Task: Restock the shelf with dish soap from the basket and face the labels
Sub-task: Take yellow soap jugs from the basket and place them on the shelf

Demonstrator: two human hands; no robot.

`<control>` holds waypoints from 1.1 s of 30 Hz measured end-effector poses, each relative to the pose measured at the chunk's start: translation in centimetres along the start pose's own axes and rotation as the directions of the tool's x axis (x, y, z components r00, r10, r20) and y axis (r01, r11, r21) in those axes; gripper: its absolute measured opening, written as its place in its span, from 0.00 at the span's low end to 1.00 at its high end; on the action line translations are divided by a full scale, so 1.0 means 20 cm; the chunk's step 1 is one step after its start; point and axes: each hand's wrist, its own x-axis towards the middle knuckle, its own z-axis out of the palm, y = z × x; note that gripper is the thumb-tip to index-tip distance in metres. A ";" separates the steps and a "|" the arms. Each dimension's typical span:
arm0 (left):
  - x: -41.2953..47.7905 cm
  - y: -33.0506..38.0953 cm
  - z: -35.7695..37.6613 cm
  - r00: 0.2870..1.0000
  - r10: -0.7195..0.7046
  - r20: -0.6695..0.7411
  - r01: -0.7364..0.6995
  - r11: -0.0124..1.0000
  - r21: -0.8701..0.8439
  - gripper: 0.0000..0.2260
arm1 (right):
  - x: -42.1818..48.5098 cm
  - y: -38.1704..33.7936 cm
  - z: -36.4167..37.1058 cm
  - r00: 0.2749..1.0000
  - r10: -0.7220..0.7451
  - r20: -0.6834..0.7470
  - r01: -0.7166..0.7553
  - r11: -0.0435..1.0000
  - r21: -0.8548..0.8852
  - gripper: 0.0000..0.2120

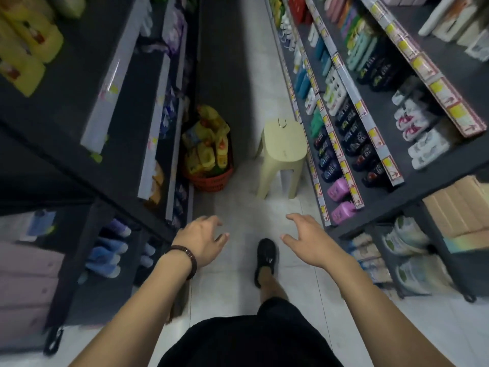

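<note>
A red basket (pixel 211 180) stands on the aisle floor against the left shelving, piled high with yellow dish soap bottles (pixel 209 144). More yellow bottles (pixel 26 46) lie on the dark upper left shelf (pixel 79 83), which has bare room beside them. My left hand (pixel 203 241), with a dark bead bracelet at the wrist, hangs above the floor with relaxed fingers and holds nothing. My right hand (pixel 308 238) is held out the same way, empty. Both hands are well short of the basket.
A beige plastic stool (pixel 283 152) stands in the aisle right of the basket. Shelves (pixel 370 120) of dark, pink and white bottles line the right side. My black shoe (pixel 266 259) is on the white tile floor between the hands. Cardboard boxes (pixel 460 205) sit lower right.
</note>
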 end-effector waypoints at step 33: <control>2.49 -0.01 -1.35 0.966 -0.251 -0.053 0.242 0.961 -0.136 0.19 | 2.78 -1.08 -1.42 0.941 -0.236 0.241 0.296 0.921 -0.254 0.34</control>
